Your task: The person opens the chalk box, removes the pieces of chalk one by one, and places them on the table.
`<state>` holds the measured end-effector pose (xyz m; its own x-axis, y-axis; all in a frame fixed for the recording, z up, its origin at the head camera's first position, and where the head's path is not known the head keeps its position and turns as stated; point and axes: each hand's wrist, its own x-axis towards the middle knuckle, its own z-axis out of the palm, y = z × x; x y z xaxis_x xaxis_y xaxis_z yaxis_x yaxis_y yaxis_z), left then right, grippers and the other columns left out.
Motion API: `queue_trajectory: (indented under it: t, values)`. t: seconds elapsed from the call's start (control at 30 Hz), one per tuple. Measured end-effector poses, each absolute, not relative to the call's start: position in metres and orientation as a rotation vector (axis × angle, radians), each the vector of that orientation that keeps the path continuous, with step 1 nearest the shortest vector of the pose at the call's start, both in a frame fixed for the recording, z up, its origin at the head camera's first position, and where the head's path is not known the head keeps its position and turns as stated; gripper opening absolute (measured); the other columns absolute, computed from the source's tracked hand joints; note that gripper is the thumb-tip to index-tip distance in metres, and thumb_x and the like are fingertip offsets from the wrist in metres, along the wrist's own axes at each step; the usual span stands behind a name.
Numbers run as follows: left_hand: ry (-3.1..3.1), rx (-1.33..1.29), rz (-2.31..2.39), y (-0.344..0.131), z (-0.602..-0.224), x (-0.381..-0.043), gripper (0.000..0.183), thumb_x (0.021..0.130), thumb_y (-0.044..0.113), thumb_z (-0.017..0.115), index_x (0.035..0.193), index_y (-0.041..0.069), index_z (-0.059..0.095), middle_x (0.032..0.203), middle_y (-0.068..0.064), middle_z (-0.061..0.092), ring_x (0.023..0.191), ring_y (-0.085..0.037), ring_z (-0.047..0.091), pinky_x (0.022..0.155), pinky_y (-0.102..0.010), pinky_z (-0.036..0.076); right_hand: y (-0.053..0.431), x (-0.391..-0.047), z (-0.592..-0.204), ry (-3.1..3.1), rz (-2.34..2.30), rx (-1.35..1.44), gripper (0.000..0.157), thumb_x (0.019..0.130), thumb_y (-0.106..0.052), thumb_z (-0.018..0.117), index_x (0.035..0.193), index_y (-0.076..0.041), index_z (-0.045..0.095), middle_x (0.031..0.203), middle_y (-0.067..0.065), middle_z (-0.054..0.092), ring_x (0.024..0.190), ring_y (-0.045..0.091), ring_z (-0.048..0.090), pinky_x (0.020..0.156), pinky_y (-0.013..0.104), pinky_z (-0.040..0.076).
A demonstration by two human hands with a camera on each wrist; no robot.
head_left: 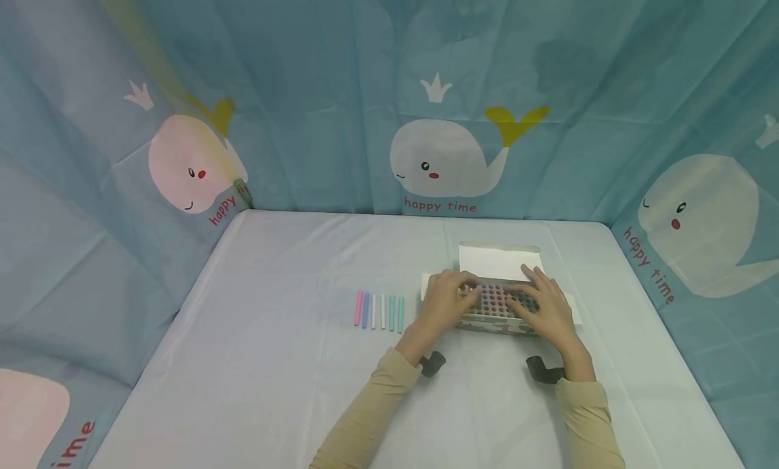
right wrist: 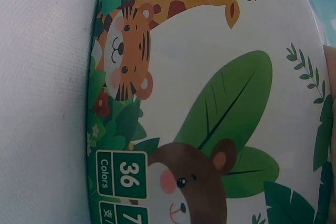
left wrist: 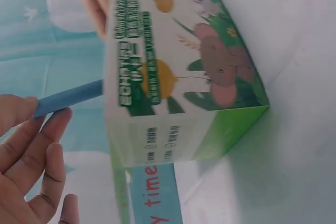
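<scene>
My left hand pinches a blue chalk stick between thumb and fingertips. In the left wrist view the stick slants, its far end hidden behind the edge of a printed cardboard box. The box's front wall shows in the head view, with a grid of round holes inside. Over the box's right part lies my right hand, fingers spread and nothing visible in them. The right wrist view is filled by the box's animal-printed side; only a sliver of hand shows there.
Left of the box lies a row of chalk sticks: a pink one, a blue one, white ones and teal ones. The box's white lid is folded back. Patterned curtains stand around the white table.
</scene>
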<state>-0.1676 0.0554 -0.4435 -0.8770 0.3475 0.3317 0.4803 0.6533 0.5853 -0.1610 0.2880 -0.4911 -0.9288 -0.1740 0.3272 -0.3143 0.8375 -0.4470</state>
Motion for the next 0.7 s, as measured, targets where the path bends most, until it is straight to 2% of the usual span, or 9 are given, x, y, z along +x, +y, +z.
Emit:
queue_trajectory:
  t: [0.17,0.3,0.7]
  values:
    - [-2.564,-0.631,-1.187,0.047,-0.442,-0.169,0.015,0.088,0.027,0.062,0.100,0.018,0.068,0.089,0.009,0.068,0.082,-0.008,0.054,0.086,-0.031,0.040,0.288,-0.161,-0.491,-2.737,0.745,0.382,0.031,0.081,-0.031,0.070,0.107,-0.014,0.067,0.143,0.020,0.037,0.135,0.041,0.024,0.111,0.055,0.009]
    - [-2.479,-0.603,-1.254,0.038,-0.440,-0.172,0.012,0.086,0.023,0.064,0.096,0.018,0.068,0.087,0.009,0.068,0.081,-0.008,0.055,0.086,-0.033,0.039,0.288,-0.160,-0.492,-2.742,0.746,0.383,0.031,0.081,-0.031,0.070,0.107,-0.014,0.067,0.144,0.019,0.036,0.135,0.041,0.024,0.111,0.054,0.009]
    - [-2.506,-0.435,-1.368,-0.001,-0.442,-0.175,0.014,0.085,0.019,0.063,0.098,0.017,0.069,0.084,0.007,0.066,0.083,-0.010,0.053,0.079,-0.030,0.041,0.288,-0.161,-0.492,-2.735,0.751,0.403,0.031,0.084,-0.034,0.067,0.108,-0.014,0.066,0.144,0.019,0.036,0.136,0.039,0.023,0.112,0.054,0.008]
